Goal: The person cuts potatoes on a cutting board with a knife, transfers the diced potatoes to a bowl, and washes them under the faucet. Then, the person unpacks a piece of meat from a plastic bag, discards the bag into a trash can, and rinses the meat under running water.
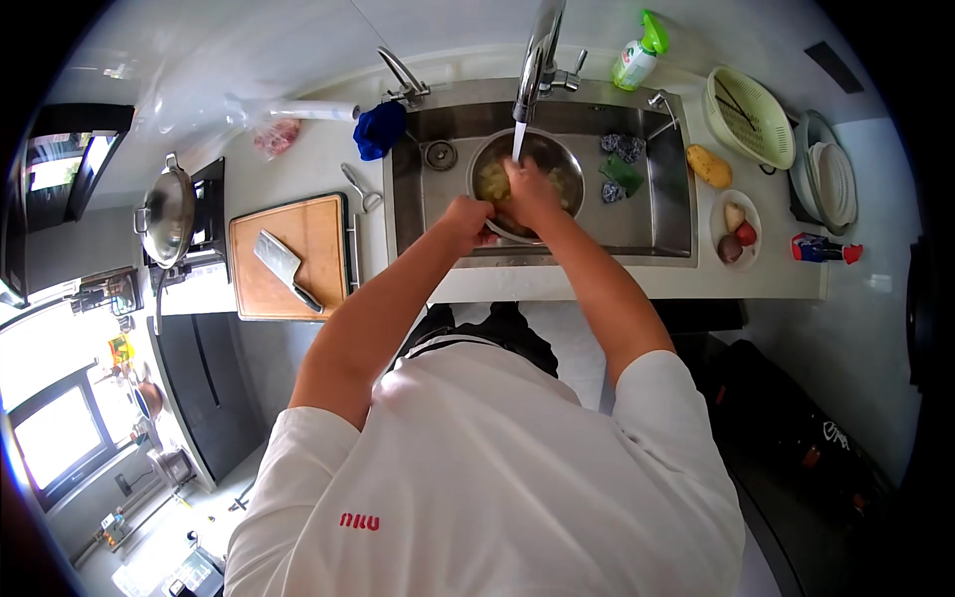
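A round metal bowl (570,162) stands in the sink, with pale yellow food pieces (492,184) lying in water inside it. My left hand (468,223) is closed on the bowl's near left rim. Inside the bowl is my right hand (530,191), over the pieces, its fingers mostly hidden from me. Water runs from the chrome faucet (538,65) into the bowl, right by my right fingers. Whether those fingers hold any piece cannot be made out.
Right of the bowl in the sink (652,214) lie scouring pads (622,171). A cleaver (281,263) rests on the cutting board (323,229), near a peeler (363,189). Rightward are a potato (708,166), a vegetable dish (723,257), a green basket (781,144) and a spray bottle (637,62).
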`<action>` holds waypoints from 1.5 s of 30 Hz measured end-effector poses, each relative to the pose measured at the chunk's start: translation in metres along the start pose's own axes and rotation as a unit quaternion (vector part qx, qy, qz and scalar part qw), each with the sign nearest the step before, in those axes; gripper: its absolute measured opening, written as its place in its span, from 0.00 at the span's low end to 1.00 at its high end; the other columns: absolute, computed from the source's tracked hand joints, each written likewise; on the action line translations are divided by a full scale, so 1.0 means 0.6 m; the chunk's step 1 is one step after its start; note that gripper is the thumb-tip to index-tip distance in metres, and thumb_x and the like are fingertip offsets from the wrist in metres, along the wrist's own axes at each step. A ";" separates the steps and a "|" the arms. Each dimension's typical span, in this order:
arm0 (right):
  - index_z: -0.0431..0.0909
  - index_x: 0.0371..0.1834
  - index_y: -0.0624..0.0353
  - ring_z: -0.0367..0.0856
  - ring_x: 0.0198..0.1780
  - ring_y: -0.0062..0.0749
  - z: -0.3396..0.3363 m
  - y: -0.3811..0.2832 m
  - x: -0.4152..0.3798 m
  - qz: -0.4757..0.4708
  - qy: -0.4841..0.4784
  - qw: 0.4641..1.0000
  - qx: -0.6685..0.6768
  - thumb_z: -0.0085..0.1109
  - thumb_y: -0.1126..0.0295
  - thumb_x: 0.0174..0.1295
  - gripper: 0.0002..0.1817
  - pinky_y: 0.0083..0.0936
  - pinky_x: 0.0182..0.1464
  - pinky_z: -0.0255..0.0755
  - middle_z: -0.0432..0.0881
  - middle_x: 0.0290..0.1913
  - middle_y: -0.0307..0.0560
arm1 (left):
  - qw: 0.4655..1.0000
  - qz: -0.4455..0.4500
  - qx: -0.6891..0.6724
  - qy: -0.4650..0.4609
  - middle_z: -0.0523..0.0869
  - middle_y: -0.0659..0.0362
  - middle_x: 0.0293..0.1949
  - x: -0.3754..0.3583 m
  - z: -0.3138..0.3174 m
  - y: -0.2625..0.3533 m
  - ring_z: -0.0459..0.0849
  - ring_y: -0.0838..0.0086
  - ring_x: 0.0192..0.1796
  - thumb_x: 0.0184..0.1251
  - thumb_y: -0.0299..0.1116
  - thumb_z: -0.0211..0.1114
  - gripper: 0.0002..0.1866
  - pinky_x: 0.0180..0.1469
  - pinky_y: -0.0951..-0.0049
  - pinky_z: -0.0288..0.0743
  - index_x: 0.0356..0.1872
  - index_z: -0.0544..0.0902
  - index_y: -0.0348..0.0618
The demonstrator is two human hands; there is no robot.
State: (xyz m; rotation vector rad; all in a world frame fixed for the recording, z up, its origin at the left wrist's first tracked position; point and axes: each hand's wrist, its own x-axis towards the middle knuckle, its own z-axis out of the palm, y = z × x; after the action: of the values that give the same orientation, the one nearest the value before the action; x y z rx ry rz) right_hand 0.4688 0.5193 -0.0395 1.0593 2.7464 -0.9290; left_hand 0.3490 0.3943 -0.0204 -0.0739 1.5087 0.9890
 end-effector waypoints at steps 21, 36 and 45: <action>0.74 0.74 0.49 0.81 0.65 0.59 -0.050 -0.040 -0.057 -0.009 0.152 0.984 -0.091 0.73 0.63 0.58 0.37 0.49 0.63 0.80 0.78 0.67 0.59 | 1.000 0.004 -0.003 0.002 0.86 0.50 0.36 -0.034 0.009 -0.007 0.87 0.62 0.32 0.69 0.24 0.62 0.08 0.32 0.63 0.84 0.46 0.82 0.32; 0.77 0.70 0.49 0.78 0.68 0.64 -0.038 -0.027 -0.063 -0.045 0.004 0.995 -0.090 0.73 0.62 0.57 0.35 0.52 0.66 0.77 0.77 0.68 0.61 | 1.000 -0.004 -0.021 -0.007 0.86 0.52 0.35 -0.018 0.010 -0.011 0.86 0.63 0.30 0.69 0.22 0.62 0.07 0.29 0.63 0.80 0.45 0.82 0.33; 0.73 0.71 0.51 0.76 0.70 0.70 -0.062 -0.022 -0.071 -0.026 0.089 0.992 -0.090 0.80 0.55 0.53 0.41 0.48 0.70 0.75 0.64 0.78 0.75 | 0.999 0.015 -0.020 -0.020 0.84 0.52 0.31 -0.005 0.001 -0.026 0.84 0.64 0.26 0.68 0.23 0.63 0.05 0.26 0.64 0.80 0.41 0.82 0.31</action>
State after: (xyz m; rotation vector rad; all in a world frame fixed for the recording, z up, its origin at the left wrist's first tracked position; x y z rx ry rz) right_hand 0.4987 0.5070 0.0083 1.0920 2.9473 -0.6035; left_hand 0.3589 0.3835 -0.0260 -0.0601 1.4567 1.0384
